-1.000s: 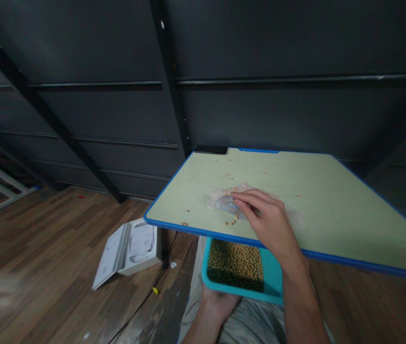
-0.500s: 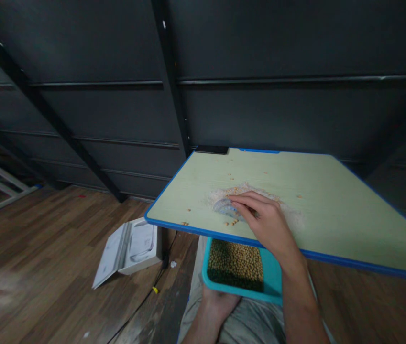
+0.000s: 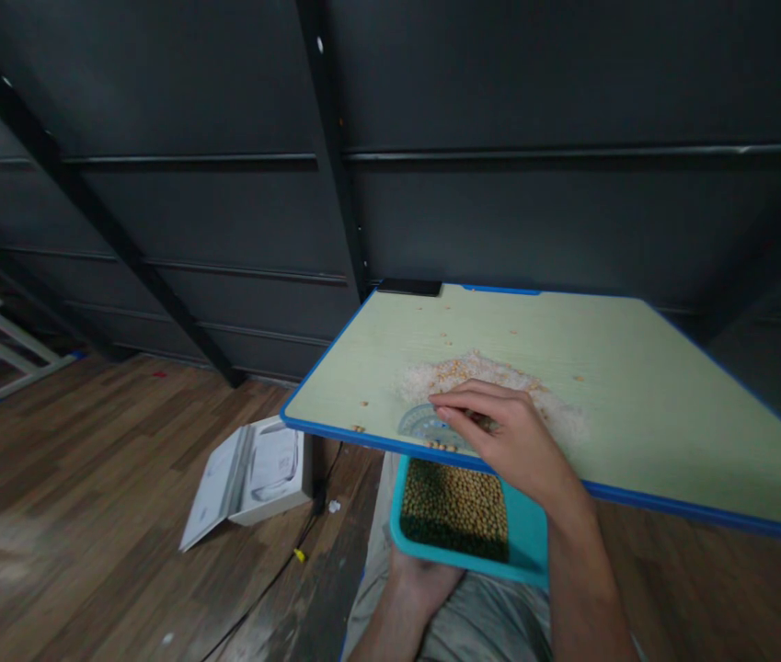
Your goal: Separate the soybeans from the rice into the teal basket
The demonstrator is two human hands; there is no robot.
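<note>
Between the fingers of my right hand (image 3: 507, 428) is a clear plastic protractor (image 3: 419, 421), its curved edge lying on the table top. Several soybeans (image 3: 442, 446) are gathered at that edge, close to the front rim. Behind the hand spreads a pile of white rice (image 3: 479, 368) with soybeans mixed in. Below the table's edge my left hand (image 3: 424, 572) supports a turquoise tray (image 3: 526, 538) from beneath, its fingers mostly hidden under it. Many soybeans (image 3: 455, 506) fill the left part of the tray.
The pale table (image 3: 666, 395) has a blue rim. A black phone (image 3: 409, 288) lies at its far left corner, against a dark panelled wall (image 3: 569, 221). On the wooden floor are an open white box (image 3: 269, 469) and a black cable (image 3: 272, 584).
My right hand has drawn the protractor towards the front edge of the table, pushing several soybeans along with it. The left hand and tray have stayed nearly still.
</note>
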